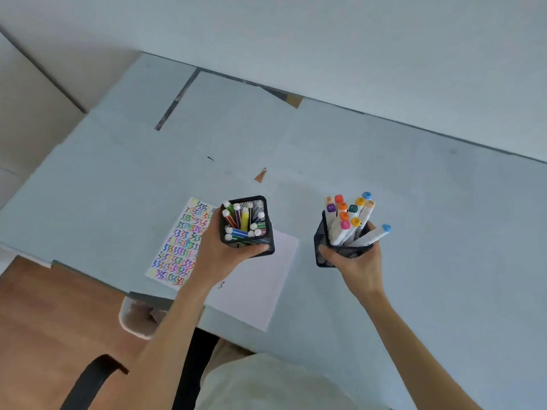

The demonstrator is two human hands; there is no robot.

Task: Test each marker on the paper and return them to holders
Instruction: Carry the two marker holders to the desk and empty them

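Presently both hands are clamped on black mesh holders: left hand (220,254) grips the thin-marker holder (247,229) above the paper (260,285), right hand (359,261) the chunky-marker holder (334,250).

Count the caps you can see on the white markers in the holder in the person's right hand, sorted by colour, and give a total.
White-barrelled markers in the black mesh holder, gripped by the right hand, by cap colour as far as visible:
Orange or yellow-orange caps: 6
Blue caps: 2
Tan caps: 2
Purple cap: 1
Green cap: 1
Pink cap: 1
Total: 13
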